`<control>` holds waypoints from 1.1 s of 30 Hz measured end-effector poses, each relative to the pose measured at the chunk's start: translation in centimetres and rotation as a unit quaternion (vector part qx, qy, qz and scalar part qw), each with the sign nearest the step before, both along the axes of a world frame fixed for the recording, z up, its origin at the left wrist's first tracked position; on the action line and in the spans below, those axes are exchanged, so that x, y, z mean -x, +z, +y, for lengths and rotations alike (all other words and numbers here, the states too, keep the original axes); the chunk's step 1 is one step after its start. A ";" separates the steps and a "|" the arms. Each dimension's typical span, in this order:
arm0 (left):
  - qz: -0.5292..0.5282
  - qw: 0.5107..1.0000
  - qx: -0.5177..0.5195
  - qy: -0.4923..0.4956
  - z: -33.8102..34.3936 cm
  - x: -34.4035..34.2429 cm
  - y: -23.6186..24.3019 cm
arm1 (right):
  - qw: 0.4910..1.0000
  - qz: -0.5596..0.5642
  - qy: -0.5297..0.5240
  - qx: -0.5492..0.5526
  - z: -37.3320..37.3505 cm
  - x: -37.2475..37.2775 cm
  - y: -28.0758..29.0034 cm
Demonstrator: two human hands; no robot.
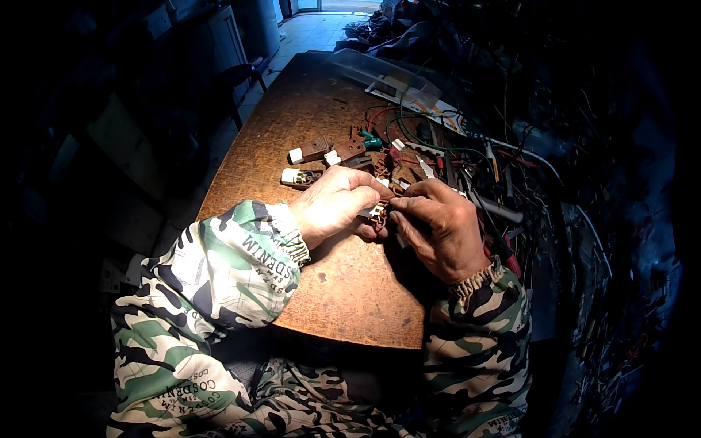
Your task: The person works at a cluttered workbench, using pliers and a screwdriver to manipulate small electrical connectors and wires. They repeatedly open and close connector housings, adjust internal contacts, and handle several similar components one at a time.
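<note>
Near the middle of the wooden desk, my left hand [337, 204] grips a small brown-and-white electrical part [377, 212], its fingers partly hidden behind it. My right hand [437, 226] is pinched at that part's right side; whatever sits between its fingertips is too small to make out. Just beyond my hands lie brown connector housings with white ends [310, 152] [349, 152], an opened one with a white end [292, 177], a green piece [371, 142] and a red piece [396, 155].
The wooden desk [252, 175] has tangled wires [467, 150], tools with red handles [511, 259] and a clear plastic sheet [365, 69] along its back and right. A dark stool [234, 77] stands at the back left, and dark clutter crowds the right side.
</note>
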State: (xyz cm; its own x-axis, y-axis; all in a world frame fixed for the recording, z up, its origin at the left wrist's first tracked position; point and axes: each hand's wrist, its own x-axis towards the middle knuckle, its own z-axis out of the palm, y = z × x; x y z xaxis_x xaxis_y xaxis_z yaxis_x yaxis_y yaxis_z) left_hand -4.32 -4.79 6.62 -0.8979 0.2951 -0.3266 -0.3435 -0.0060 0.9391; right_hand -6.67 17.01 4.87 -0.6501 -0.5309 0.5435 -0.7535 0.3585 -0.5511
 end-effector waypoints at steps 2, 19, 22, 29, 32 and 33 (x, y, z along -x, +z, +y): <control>-0.004 1.000 0.003 -0.001 0.0 0.1 0.3 | 1.000 0.017 0.004 0.002 0.0 0.0 0.2; 0.047 0.998 0.027 -0.010 -0.2 0.0 -0.3 | 0.998 0.065 0.001 0.018 -0.6 -0.1 0.1; 0.036 0.999 0.031 -0.009 -0.3 -0.2 0.3 | 0.997 0.066 -0.005 0.030 -0.9 -0.1 0.0; 0.044 0.999 0.030 -0.010 0.0 -0.3 0.9 | 0.998 0.029 0.004 0.051 -0.8 -0.3 0.5; 0.046 0.998 0.041 -0.007 -0.1 -0.4 0.8 | 0.998 0.014 0.020 0.053 -1.0 -0.2 0.3; 0.048 0.998 0.042 -0.010 0.0 -0.2 0.5 | 0.998 0.011 0.021 0.052 -0.9 -0.2 0.2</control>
